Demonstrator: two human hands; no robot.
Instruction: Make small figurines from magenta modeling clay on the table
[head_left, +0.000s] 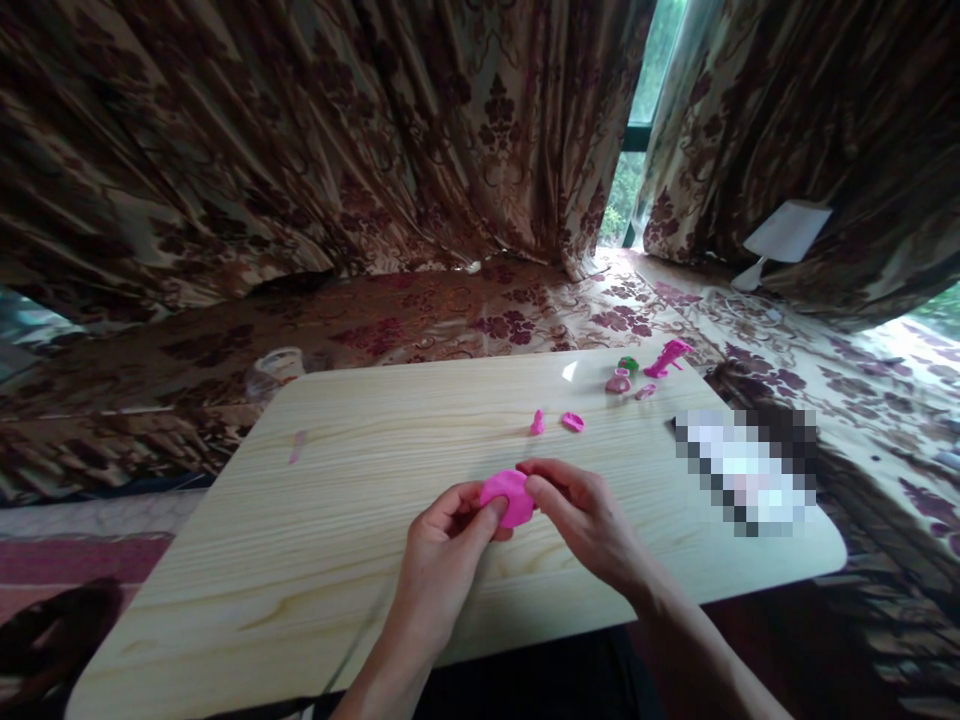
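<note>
Head: left hand (448,545) and right hand (589,510) pinch a flat, roundish pink piece (513,490).

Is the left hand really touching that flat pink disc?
Touching. The head view shows the left hand with its thumb lying over the face of the flat pink disc, no gap between them.

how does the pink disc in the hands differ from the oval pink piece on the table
The pink disc is pinched in the left hand, with the right hand at its edge; the oval piece lies on the table. The disc looks round and broad, the oval piece longer than wide. The disc also appears larger than the oval piece. Both are pink.
</note>
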